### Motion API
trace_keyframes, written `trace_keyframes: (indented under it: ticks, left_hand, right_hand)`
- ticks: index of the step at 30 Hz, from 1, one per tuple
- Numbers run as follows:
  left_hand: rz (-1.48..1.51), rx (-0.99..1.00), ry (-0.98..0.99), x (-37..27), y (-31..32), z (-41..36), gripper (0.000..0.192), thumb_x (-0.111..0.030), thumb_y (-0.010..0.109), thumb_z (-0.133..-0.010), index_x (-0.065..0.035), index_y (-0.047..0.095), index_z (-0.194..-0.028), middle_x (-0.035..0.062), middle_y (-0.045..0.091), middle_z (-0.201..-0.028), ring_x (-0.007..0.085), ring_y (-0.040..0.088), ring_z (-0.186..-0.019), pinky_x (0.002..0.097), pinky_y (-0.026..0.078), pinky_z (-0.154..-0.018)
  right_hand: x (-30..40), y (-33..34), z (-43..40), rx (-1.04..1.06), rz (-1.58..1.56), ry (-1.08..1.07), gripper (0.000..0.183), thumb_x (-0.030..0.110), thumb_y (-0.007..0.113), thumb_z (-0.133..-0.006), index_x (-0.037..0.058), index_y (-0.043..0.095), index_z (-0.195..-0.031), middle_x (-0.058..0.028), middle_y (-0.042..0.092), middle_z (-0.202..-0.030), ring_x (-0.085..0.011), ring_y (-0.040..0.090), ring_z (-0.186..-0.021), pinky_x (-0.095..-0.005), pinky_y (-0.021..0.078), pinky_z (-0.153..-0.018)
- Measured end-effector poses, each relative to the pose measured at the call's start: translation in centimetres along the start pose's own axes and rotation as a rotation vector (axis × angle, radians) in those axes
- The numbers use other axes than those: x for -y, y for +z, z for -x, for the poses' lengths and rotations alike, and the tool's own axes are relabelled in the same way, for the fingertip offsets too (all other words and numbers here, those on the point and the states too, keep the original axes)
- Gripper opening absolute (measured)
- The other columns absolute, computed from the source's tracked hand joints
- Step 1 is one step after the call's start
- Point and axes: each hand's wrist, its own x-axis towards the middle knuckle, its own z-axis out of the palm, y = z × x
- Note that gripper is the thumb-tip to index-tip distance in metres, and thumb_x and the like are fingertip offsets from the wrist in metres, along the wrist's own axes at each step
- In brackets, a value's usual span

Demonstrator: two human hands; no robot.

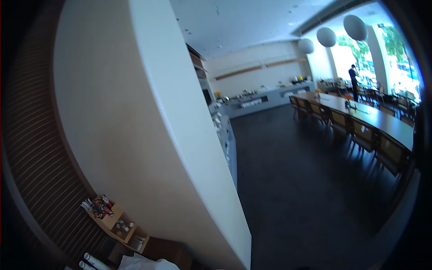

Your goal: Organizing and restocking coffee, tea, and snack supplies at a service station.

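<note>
Neither of my hands is in view. Before me, at the lower left, a wooden organizer box point(113, 219) stands against the wall. Its top holds red and black packets point(103, 206) and thin white sticks or sachets point(86, 204). Small white items point(122, 225) lie in the middle compartment, and more white pieces point(138, 242) are in the lowest one. At the bottom edge stand white paper-cup stacks or tubes point(94, 260), with a white cloth or bag point(145, 262) beside them.
A broad wall corner point(141, 141) juts out between the slatted panel point(37, 141) and the dark floor point(287, 182). A long table point(364, 111) lined with chairs point(362, 133) runs along the right. Grey buffet counters point(249, 104) bear dishes. A person point(353, 81) stands by the windows.
</note>
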Motion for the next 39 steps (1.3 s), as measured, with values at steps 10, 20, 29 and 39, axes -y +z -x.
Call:
trace_keyframes:
  ticks: [10,20,29,39]
  left_hand:
    - [0.015,-0.535,-0.105,9.5,5.0,20.8,0.045,-0.048,0.041,-0.097,-0.0072,0.061,-0.092,0.0015,0.058,-0.068,0.0067,0.052,-0.052,0.0205,0.038,-0.043]
    - [0.119,-0.781,0.258,10.0,5.2,26.7,0.027,-0.033,0.045,-0.099,-0.0077,0.052,-0.097,-0.0038,0.042,-0.066,0.0034,0.033,-0.054,0.0192,0.028,-0.045]
    - [0.044,-1.016,0.335,5.8,1.4,27.1,0.028,-0.032,0.045,-0.099,-0.0066,0.055,-0.095,-0.0015,0.051,-0.063,0.0029,0.041,-0.049,0.0183,0.028,-0.044]
    - [0.059,-1.275,0.333,2.5,-6.0,25.3,0.033,-0.03,0.04,-0.1,-0.0038,0.06,-0.103,-0.0021,0.05,-0.063,0.0041,0.04,-0.051,0.0202,0.027,-0.046]
  right_hand:
    - [7.7,4.9,7.1,-0.038,0.122,0.225,0.032,0.031,0.058,-0.092,0.0017,0.055,-0.08,-0.0192,0.058,-0.065,-0.0362,0.059,-0.061,-0.0406,0.0438,-0.053]
    - [9.4,12.0,4.1,0.456,-0.42,0.428,0.022,0.024,0.058,-0.094,0.0033,0.057,-0.086,0.0031,0.054,-0.071,-0.0037,0.05,-0.067,-0.0221,0.0406,-0.055]
    - [9.4,17.6,-3.6,0.905,-0.24,0.258,0.03,0.029,0.061,-0.09,-0.0009,0.063,-0.085,-0.0075,0.061,-0.067,-0.0112,0.056,-0.062,-0.0291,0.0447,-0.057]
    - [10.7,16.4,-28.5,0.249,-0.355,-0.188,0.012,0.017,0.06,-0.092,0.006,0.063,-0.087,0.0048,0.058,-0.075,-0.002,0.048,-0.063,-0.02,0.0368,-0.054]
